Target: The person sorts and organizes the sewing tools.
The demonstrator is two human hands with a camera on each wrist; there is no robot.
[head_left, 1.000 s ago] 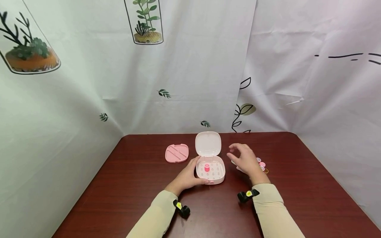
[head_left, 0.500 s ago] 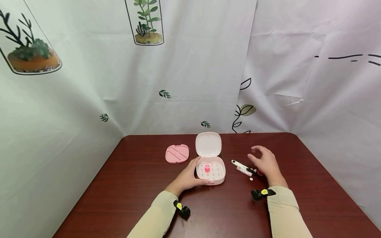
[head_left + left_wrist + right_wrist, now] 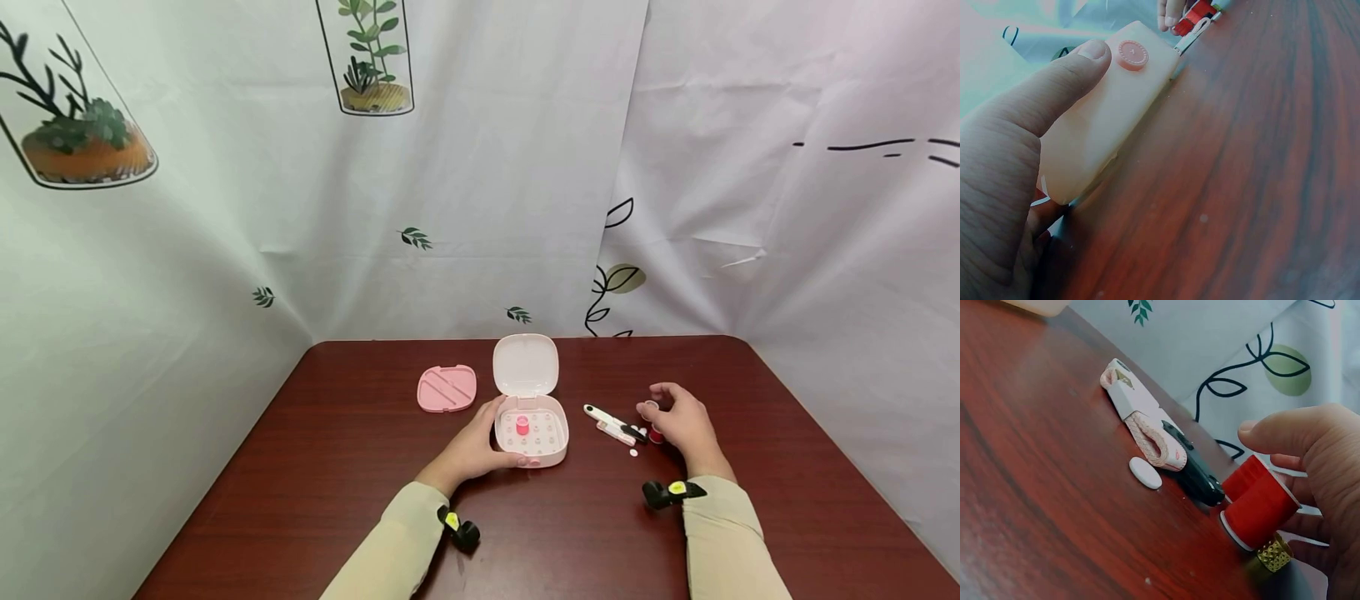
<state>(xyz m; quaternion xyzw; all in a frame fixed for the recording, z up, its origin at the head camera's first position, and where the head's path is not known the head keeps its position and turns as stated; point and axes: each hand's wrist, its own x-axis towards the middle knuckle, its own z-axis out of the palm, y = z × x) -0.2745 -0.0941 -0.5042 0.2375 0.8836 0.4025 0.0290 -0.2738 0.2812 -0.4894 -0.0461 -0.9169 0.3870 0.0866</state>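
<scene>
My left hand [image 3: 471, 450] grips the left side of an open pale pink sewing box [image 3: 551, 454], its thumb on the front near a round button catch [image 3: 1132, 55]. One bright pink thread spool [image 3: 522, 425] stands on a peg inside the box. To the right, my right hand [image 3: 686, 423] reaches over a cluster of spools, thumb and fingers spread around them. In the right wrist view the thumb stands apart from a red thread spool [image 3: 1263, 509], and the other fingers are partly hidden behind it. A gold thimble [image 3: 1274, 553] sits beside that spool.
A pink divided tray [image 3: 447, 388] lies left of the raised lid [image 3: 525, 364]. Between box and right hand are a white-and-black tool [image 3: 603, 416], a folded measuring tape [image 3: 1154, 444] and a white button [image 3: 1145, 472]. A printed curtain [image 3: 465, 167] hangs behind the table.
My right hand has moved from near the box rightward to the spools and lowered, uncovering the tool and tape. My left hand has stayed on the box.
</scene>
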